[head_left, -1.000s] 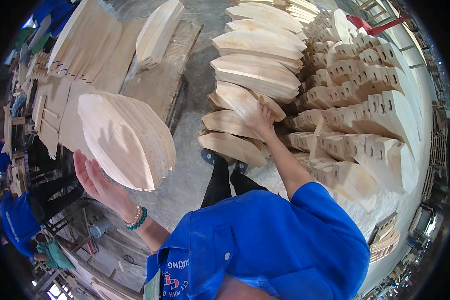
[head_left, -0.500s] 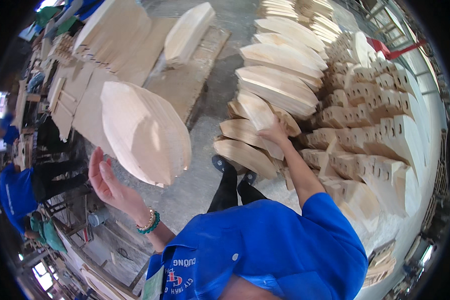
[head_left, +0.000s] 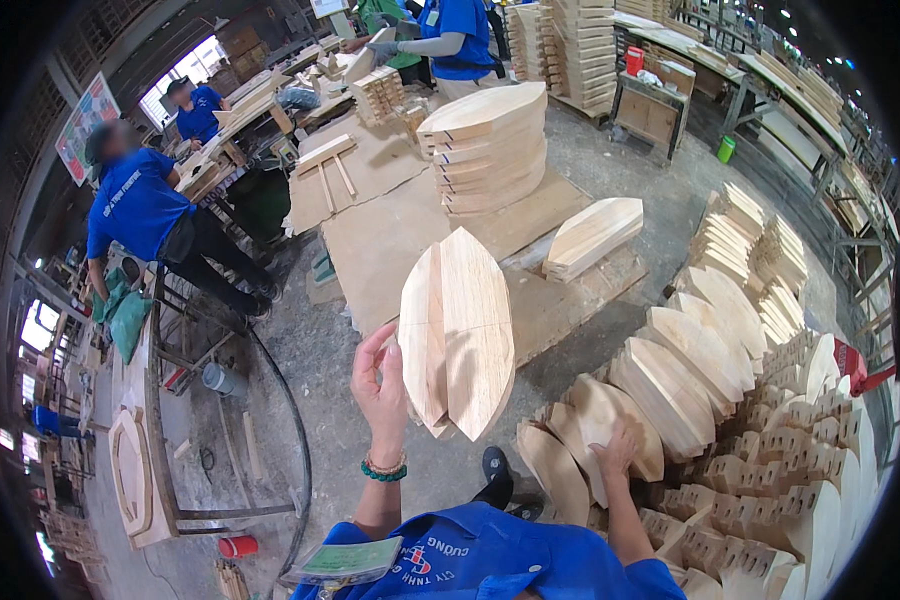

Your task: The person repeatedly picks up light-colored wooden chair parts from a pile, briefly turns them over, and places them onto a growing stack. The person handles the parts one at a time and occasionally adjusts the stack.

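A tall stack of pale, pointed-oval wooden panels [head_left: 477,335] stands in front of me, its top made of two pieces side by side. My left hand [head_left: 380,385] is upright at the stack's left side, fingers stretched and palm toward it; whether it touches the wood I cannot tell. To the right, my right hand [head_left: 618,450] is on a curved wooden panel [head_left: 592,415] in a row of leaning panels, its fingers bent over the face. The underside of that grip is hidden.
More leaning panels [head_left: 660,385] run away to the right, beside rows of notched wooden parts [head_left: 760,490]. Another stack [head_left: 490,145] and a short pile [head_left: 595,235] sit on boards ahead. A metal-framed bench [head_left: 160,420] and a co-worker [head_left: 145,215] are at left.
The view has swung up and toward the left. My left hand has come closer to the stack's side. My right hand remains among the leaning panels, now on a different part of them.
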A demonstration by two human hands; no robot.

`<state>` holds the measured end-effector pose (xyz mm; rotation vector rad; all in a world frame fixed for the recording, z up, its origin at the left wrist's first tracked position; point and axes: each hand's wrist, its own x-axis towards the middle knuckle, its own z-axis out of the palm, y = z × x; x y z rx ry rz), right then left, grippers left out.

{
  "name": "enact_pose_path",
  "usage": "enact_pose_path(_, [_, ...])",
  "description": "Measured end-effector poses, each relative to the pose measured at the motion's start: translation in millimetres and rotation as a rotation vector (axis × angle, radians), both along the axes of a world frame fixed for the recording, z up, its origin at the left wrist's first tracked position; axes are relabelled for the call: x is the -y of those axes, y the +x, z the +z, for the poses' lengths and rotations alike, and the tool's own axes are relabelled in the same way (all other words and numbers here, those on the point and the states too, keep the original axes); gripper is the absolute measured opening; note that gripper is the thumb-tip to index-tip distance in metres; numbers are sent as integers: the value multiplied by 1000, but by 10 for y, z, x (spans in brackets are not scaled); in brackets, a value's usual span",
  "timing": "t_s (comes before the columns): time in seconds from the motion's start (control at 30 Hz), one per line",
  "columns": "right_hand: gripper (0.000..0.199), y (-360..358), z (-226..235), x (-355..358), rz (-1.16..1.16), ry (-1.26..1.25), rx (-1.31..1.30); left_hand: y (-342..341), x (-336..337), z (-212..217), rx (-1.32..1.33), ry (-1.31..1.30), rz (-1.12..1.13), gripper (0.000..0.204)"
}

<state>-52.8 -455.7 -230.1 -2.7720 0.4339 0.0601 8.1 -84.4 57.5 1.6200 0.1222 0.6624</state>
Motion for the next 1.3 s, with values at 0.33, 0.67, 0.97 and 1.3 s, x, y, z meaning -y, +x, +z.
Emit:
enact_pose_path(0.33, [58,354,533,-442,196,235,288,-135,-167,30,4,-33,98,26])
enact_pose_path(0.67, [59,438,292,-367,293,86,239,-132,-198,155,15,30,234,28])
enact_pose_path(0.97, [66,267,251,-247,187,9,68,-384,-250,9,5,4,177,30])
enact_pose_path(1.3, [66,205,272,-3,32,443,-11,-543,-339,49,8,-69,125,34])
